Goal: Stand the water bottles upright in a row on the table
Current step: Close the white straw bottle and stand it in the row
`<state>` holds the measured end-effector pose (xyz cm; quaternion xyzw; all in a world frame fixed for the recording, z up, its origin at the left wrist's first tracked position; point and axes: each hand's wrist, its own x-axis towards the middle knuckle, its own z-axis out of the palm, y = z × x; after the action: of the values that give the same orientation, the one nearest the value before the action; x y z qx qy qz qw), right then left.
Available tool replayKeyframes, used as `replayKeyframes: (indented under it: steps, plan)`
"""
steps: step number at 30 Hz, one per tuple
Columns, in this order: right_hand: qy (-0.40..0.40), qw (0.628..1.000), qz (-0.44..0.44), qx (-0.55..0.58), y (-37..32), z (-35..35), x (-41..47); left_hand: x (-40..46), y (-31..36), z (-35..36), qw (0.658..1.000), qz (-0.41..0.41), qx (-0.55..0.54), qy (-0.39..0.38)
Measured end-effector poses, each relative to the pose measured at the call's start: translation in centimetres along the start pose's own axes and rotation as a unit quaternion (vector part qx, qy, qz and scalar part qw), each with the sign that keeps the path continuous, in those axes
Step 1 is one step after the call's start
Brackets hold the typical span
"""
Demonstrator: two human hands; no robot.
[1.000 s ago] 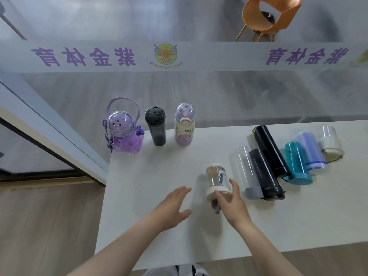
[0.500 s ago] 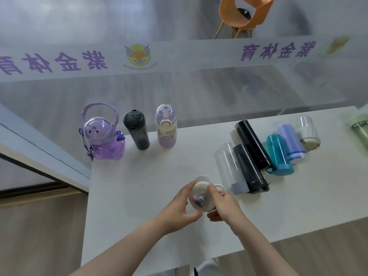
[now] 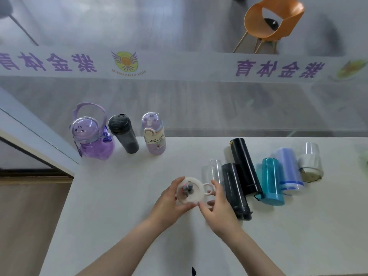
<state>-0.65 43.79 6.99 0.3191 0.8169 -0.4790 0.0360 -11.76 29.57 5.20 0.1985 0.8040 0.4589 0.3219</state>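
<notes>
A white-lidded bottle (image 3: 191, 192) stands upright near the middle of the white table (image 3: 119, 196), seen from above. My left hand (image 3: 169, 204) and my right hand (image 3: 217, 206) both hold it by the lid. Three bottles stand in a row at the back left: a purple bear bottle (image 3: 89, 136), a dark grey bottle (image 3: 123, 134) and a lilac bottle (image 3: 153, 136). Several bottles lie on their sides to the right: clear (image 3: 212, 170), black (image 3: 235, 192), tall black (image 3: 245, 166), teal (image 3: 270, 182), pale blue (image 3: 288, 170), clear short (image 3: 310, 162).
A glass wall with a printed band (image 3: 179, 64) runs along the table's far edge. An orange chair (image 3: 272, 22) stands beyond it. The table's left edge drops to a wooden floor (image 3: 29, 216).
The white-lidded bottle, lying on its side a second ago, has been turned upright. My left hand has joined my right hand on it.
</notes>
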Motion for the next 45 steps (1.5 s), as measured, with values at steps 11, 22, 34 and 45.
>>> replayKeyframes:
  steps: [11,22,34,45]
  plan:
    - [-0.049,0.946,-0.221,-0.233,1.6,-2.2,3.5,0.2,0.5,2.7,0.991,-0.043,-0.128,0.022]
    - [0.003,0.926,-0.238,-0.292,1.7,-0.7,6.1,2.0,1.4,2.9,0.989,-0.027,-0.096,0.113]
    - [-0.042,0.927,-0.304,-0.215,-0.8,-1.8,13.0,5.8,1.0,0.5,0.983,-0.003,-0.147,0.108]
    - [0.031,0.905,-0.34,-0.254,-3.6,0.4,19.4,7.8,-2.7,-3.0,0.995,-0.066,0.048,0.064]
